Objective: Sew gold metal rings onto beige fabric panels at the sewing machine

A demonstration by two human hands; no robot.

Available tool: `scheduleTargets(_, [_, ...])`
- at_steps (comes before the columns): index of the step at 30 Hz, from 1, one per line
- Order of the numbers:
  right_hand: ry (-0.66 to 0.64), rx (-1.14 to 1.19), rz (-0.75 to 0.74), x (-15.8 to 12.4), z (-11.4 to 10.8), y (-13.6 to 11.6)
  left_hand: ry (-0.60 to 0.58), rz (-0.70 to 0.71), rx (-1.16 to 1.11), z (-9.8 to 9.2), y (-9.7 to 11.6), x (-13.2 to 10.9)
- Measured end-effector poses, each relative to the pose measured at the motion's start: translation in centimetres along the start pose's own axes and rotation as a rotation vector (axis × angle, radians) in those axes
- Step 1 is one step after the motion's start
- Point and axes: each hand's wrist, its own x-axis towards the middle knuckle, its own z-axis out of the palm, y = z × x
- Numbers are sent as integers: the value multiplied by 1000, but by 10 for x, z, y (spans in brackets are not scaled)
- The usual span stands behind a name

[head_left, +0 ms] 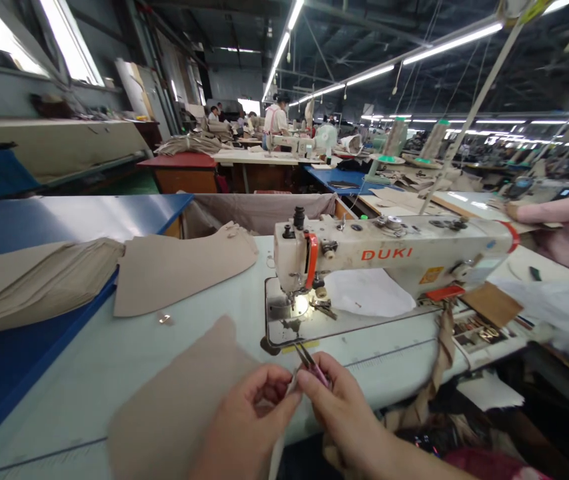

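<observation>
My left hand (252,413) and my right hand (337,407) meet low in the view, in front of a white DUKI sewing machine (389,257). My right hand is closed on small thread snips (311,363) with pink handles, blades pointing up towards the machine. My left hand pinches a thin pale strip (284,400) between thumb and fingers, right beside the snips. A beige cut fabric piece (174,407) lies under my left hand on the pale table (114,353).
More beige pieces (179,267) and a folded stack (29,287) lie to the left on a blue surface. Another person's hand (564,230) reaches in at the right edge. White cloth (367,293) sits under the machine arm. Other workers sit far behind.
</observation>
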Motion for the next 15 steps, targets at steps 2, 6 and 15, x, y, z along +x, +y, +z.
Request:
scheduleTargets(2, [45,8,-14,3,-5,1,1,55,22,14,-3,3])
scheduleTargets(6, [134,98,42,11,-17,3,28,221,127,31,-12,13])
scheduleTargets(15, [203,221,193,16,-24,-1,78,340,360,9,4,45])
